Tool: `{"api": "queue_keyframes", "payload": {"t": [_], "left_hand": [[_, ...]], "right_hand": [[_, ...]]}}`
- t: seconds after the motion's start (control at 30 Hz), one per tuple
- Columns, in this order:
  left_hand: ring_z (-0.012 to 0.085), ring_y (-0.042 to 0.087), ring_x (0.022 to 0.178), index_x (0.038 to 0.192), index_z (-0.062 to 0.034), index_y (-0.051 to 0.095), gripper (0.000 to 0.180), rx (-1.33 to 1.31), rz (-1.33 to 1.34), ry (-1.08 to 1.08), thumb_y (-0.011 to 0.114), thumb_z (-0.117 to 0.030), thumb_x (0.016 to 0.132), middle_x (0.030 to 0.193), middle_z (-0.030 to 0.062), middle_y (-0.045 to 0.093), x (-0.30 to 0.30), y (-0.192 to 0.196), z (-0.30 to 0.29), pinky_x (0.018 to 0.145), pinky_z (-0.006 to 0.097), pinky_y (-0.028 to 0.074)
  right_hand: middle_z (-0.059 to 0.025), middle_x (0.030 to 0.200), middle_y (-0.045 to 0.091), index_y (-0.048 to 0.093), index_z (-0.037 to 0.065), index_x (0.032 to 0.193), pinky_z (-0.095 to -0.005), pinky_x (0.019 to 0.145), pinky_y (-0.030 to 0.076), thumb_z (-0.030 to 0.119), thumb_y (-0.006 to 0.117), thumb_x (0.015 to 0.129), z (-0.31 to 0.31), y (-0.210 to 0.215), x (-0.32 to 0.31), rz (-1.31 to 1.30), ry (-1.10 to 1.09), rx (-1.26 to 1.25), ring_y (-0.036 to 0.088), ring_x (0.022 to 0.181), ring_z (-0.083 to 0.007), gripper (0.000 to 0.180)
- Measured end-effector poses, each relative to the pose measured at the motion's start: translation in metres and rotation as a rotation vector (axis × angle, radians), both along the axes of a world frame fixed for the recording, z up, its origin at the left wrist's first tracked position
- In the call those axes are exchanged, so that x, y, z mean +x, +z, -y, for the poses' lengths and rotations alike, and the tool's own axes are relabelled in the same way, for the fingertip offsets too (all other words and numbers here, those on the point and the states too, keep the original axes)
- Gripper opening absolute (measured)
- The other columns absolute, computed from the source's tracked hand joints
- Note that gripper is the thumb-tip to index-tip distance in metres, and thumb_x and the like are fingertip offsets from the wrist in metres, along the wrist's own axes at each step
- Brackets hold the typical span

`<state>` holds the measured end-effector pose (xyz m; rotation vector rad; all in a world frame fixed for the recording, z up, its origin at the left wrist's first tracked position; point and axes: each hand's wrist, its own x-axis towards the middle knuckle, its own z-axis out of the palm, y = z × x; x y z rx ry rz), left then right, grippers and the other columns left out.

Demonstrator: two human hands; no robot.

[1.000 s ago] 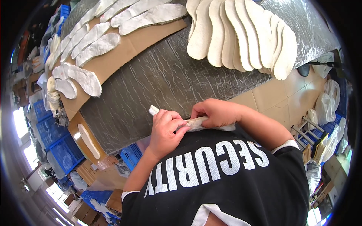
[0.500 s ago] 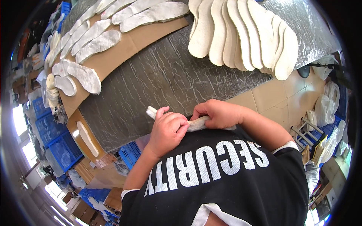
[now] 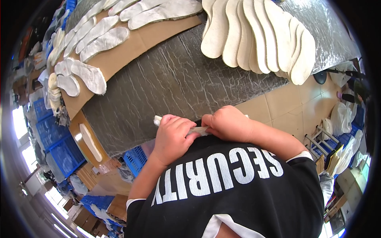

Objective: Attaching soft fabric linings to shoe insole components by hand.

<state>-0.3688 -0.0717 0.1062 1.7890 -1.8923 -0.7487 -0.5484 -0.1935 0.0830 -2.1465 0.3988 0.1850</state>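
The person's left grip (image 3: pixel 173 134) and right grip (image 3: pixel 229 123) both pinch a pale, insole-like piece (image 3: pixel 200 130) at the lower centre of the frame, against a black shirt (image 3: pixel 222 202), by the near edge of the bench (image 3: pixel 166 85). Mostly covered, the piece looks light, soft and bendable, unlikely to slip or break; a gentle pinch along its edges seems the best hold. Cream insoles (image 3: pixel 249 35) fan out at upper right.

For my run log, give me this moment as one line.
left hand: holds pale piece | right hand: holds same piece | cream insoles: overlapping on dark table
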Motion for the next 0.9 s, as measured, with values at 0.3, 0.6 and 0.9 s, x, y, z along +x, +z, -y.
{"api": "queue_keyframes", "payload": {"t": [0.3, 0.6, 0.9], "left_hand": [[0.0233, 0.061, 0.073, 0.073, -0.0082, 0.061, 0.007, -0.152, 0.108, -0.085, 0.067, -0.005, 0.07, 0.075, 0.0043, 0.063, -0.006, -0.002, 0.001, 0.078, 0.041, 0.042], [0.0229, 0.064, 0.084, 0.085, -0.0077, 0.066, 0.009, 0.034, 0.077, -0.094, 0.066, -0.014, 0.08, 0.085, 0.0045, 0.066, 0.004, -0.032, -0.006, 0.077, 0.038, 0.044], [0.0238, 0.064, 0.083, 0.084, -0.0089, 0.069, 0.009, -0.089, 0.152, 0.111, 0.065, -0.015, 0.08, 0.085, 0.0053, 0.068, 0.021, -0.048, -0.001, 0.072, 0.038, 0.047]], "right_hand": [[-0.0165, 0.066, 0.065, 0.061, 0.008, 0.084, -0.0492, 0.06, 0.051, 0.025, 0.058, 0.085, -0.006, 0.001, 0.002, 0.059, -0.025, -0.077, 0.065, 0.063, -0.037, 0.017], [-0.0136, 0.069, 0.067, 0.066, 0.013, 0.083, -0.0474, 0.061, 0.052, 0.039, 0.059, 0.089, -0.003, -0.026, 0.015, 0.017, 0.07, -0.191, 0.067, 0.065, -0.0348, 0.027], [-0.0121, 0.066, 0.066, 0.064, 0.014, 0.085, -0.0444, 0.058, 0.053, 0.034, 0.062, 0.085, 0.019, -0.041, 0.04, 0.078, 0.04, -0.325, 0.068, 0.065, -0.0327, 0.021]]}}
